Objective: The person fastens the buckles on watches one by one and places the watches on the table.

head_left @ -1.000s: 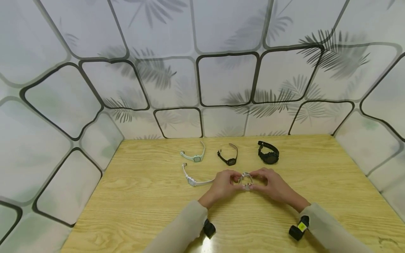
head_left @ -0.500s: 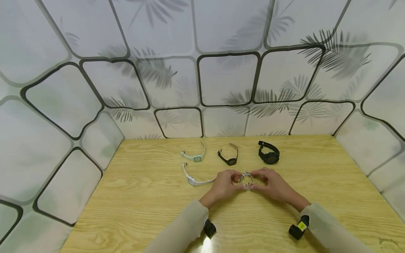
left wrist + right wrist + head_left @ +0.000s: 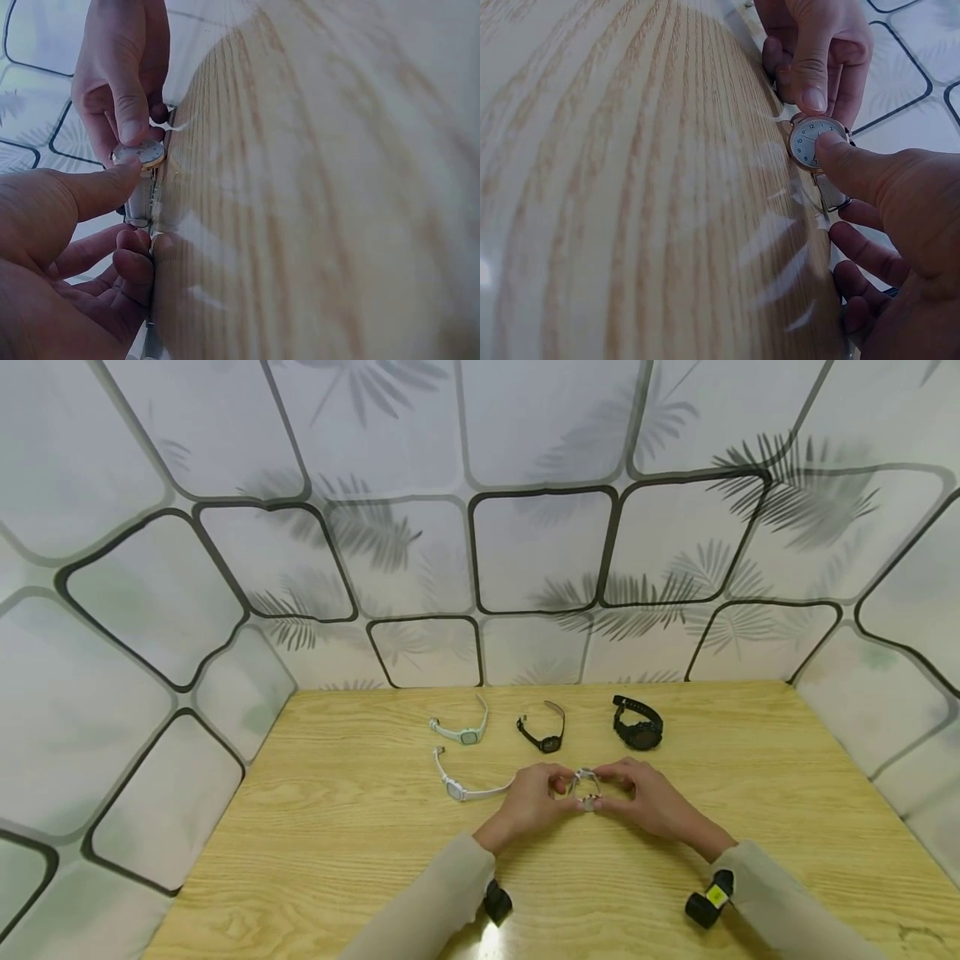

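Note:
A small wristwatch with a round white dial and rose-gold rim stands on the wooden table, its pale strap looped into a ring. From the left side my left hand pinches it, thumb at the dial and fingers at the strap behind. My right hand grips the opposite side the same way. Both thumbs overlap the dial edge in the left wrist view, where the watch faces up at a tilt. Part of the strap is hidden by the fingers. Just left of my left hand lies a white watch, its strap end passing behind that hand.
Behind the hands, a mint-green watch, a slim black watch and a bulky black watch lie in a row on the wooden table. A patterned wall closes off the back and both sides.

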Demonstrator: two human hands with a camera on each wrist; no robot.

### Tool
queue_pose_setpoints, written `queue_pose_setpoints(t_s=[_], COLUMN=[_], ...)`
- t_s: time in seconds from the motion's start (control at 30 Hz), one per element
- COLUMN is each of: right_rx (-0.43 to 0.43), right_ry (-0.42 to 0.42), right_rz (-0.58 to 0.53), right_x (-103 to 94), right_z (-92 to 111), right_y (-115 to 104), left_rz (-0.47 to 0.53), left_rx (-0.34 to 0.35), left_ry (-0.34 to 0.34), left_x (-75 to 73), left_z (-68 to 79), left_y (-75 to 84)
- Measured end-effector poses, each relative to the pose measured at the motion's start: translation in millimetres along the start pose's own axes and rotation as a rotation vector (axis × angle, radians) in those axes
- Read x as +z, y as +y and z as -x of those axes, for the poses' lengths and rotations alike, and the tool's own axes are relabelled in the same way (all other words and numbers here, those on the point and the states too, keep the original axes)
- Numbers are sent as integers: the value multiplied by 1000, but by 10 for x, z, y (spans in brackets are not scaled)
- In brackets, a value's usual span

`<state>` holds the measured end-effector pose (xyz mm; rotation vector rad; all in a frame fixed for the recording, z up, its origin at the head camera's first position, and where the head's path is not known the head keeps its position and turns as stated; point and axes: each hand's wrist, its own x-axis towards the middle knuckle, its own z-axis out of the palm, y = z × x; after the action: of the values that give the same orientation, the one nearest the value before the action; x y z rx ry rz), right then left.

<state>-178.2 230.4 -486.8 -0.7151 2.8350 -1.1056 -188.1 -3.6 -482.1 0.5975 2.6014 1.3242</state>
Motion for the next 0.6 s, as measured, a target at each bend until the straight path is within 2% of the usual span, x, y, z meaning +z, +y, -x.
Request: queue_pose_setpoints(t_s=[0.3,0.43,0.6], right_rx=[54,35,5], right_ry=[-6,24,59], right_rz=[15,-1,6], right_x=[-66,-110,-131], right_z=[-6,-17,-27], right_y=[-72,-156,-258], left_rz=[45,87,95], left_rx=[5,-8,25], left_ry=[-9,-21,-8], left_x=[-90,-168,-281], left_z=[65,112,176], left_y=[19,31,37])
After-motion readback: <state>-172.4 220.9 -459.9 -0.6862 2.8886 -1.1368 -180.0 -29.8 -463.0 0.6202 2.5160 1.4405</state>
